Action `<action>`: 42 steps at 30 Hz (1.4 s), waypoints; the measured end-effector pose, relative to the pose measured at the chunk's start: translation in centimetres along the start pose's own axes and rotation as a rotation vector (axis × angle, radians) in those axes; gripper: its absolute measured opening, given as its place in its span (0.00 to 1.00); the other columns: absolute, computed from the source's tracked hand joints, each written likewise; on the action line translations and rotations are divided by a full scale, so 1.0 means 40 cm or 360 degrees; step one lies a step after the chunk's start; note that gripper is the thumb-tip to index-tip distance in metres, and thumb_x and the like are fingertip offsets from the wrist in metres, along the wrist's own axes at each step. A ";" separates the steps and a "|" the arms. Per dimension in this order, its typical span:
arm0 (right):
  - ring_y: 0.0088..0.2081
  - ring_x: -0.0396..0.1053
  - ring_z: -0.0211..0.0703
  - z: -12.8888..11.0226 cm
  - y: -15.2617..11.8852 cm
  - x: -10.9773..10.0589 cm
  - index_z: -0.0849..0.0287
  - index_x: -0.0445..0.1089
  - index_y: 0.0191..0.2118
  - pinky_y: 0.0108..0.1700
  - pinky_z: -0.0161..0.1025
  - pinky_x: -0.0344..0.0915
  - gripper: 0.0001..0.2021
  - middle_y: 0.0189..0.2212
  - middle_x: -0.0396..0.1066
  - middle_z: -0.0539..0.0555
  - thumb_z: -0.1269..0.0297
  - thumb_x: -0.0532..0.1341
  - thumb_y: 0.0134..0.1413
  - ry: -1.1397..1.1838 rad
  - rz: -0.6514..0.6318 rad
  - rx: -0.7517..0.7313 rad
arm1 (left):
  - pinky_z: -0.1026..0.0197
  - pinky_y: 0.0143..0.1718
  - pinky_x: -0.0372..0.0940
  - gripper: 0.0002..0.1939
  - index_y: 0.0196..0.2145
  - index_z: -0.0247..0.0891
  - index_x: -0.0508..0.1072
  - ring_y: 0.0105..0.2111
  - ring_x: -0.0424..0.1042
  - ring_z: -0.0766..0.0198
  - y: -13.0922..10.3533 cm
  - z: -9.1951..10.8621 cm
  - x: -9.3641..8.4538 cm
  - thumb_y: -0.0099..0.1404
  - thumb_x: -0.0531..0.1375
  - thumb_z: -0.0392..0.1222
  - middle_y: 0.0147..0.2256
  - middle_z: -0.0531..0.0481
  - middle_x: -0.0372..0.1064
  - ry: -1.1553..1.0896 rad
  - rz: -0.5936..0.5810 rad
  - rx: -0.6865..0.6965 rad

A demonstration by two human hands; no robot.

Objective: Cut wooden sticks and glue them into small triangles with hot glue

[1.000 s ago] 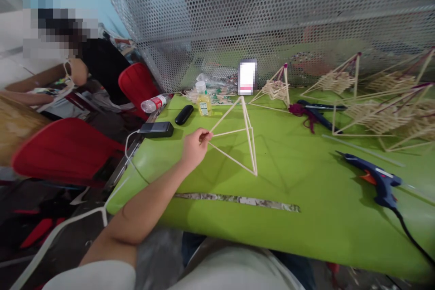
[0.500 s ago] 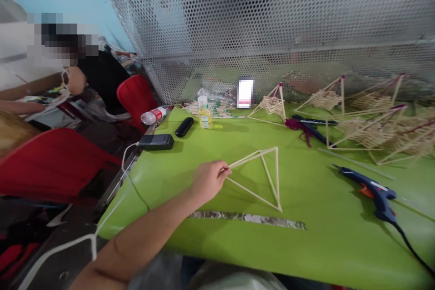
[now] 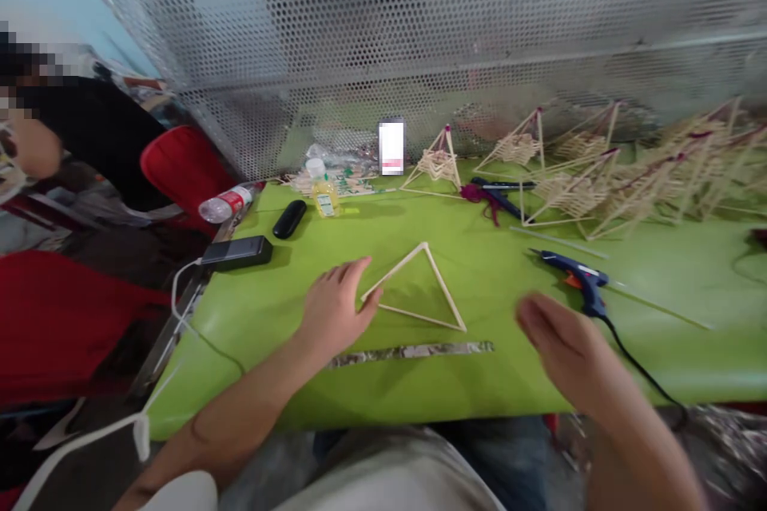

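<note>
Right hand point(image 3: 557, 343) blurred; phone screen point(image 3: 391, 145) pixelated; nearer red chair point(image 3: 53, 327), co-worker point(image 3: 89, 132) cut by left edge.

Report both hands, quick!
Left hand: open, at a corner of the pale triangular wooden-stick frame; contact unclear.
Right hand: nothing visibly held; open or closed unclear.

Over the green surface point(image 3: 419, 390), the person's left hand point(image 3: 335, 307) is curving open, thumb and fingers apart, around the left corner of a triangular stick frame point(image 3: 444, 287); whether it is touching I cannot tell. The right hand point(image 3: 560, 343), blurred, is hovering just nearer than a blue glue gun point(image 3: 578, 270). A patterned strip point(image 3: 413, 350) is lying on the near side of the frame. Far off, a bottle of yellow liquid point(image 3: 324, 198) is standing left of a lit phone point(image 3: 391, 148), while finished-looking stick structures point(image 3: 575, 193) are crowding the far right. At far left, someone in black point(image 3: 99, 140) is sitting.
</note>
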State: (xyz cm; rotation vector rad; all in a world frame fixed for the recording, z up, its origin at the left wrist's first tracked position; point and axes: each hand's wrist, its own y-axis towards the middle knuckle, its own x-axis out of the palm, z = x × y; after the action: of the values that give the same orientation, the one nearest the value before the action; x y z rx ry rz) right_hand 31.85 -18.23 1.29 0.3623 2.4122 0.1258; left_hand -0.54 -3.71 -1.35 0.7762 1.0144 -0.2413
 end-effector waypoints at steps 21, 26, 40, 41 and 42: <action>0.27 0.70 0.41 -0.026 0.221 0.066 0.56 0.73 0.49 0.29 0.38 0.63 0.08 0.32 0.77 0.54 0.62 0.57 0.77 0.0227 0.0008 -0.0466 | 0.59 0.29 0.64 0.07 0.39 0.41 0.73 0.24 0.71 0.66 0.061 0.318 0.024 0.79 0.62 0.39 0.27 0.53 0.76 -0.0704 0.0406 0.0310; 0.30 0.73 0.43 -0.008 0.251 0.047 0.56 0.75 0.47 0.27 0.38 0.65 0.08 0.31 0.77 0.54 0.58 0.62 0.76 0.0309 -0.0251 -0.0444 | 0.58 0.39 0.78 0.08 0.51 0.40 0.78 0.37 0.80 0.62 0.178 0.143 -0.014 0.79 0.65 0.44 0.38 0.48 0.80 -0.0643 0.0471 0.0224; 0.27 0.74 0.39 0.017 0.225 0.199 0.59 0.75 0.45 0.28 0.37 0.70 0.04 0.32 0.80 0.53 0.73 0.64 0.73 0.0161 -0.0214 -0.1177 | 0.68 0.29 0.76 0.05 0.47 0.41 0.80 0.28 0.78 0.70 0.153 0.100 0.068 0.75 0.65 0.36 0.33 0.52 0.81 -0.1173 0.0379 0.0215; 0.28 0.76 0.40 0.019 0.227 0.198 0.58 0.76 0.46 0.30 0.38 0.72 0.04 0.33 0.81 0.54 0.73 0.65 0.73 0.0148 -0.0192 -0.1210 | 0.69 0.28 0.75 0.06 0.48 0.41 0.80 0.28 0.78 0.71 0.145 0.105 0.069 0.75 0.65 0.34 0.33 0.53 0.81 -0.1158 0.0439 0.0235; 0.29 0.77 0.41 0.021 0.230 0.197 0.58 0.77 0.47 0.31 0.39 0.74 0.04 0.34 0.82 0.54 0.73 0.65 0.73 0.0139 -0.0173 -0.1231 | 0.70 0.28 0.75 0.08 0.49 0.41 0.80 0.28 0.78 0.71 0.137 0.110 0.066 0.74 0.66 0.34 0.34 0.52 0.81 -0.1145 0.0476 0.0242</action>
State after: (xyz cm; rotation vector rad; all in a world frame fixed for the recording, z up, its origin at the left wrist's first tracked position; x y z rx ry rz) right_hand 28.73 -7.12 -2.54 -0.1345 2.2492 0.9990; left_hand 6.68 -2.38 0.30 0.8759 0.1989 -0.3102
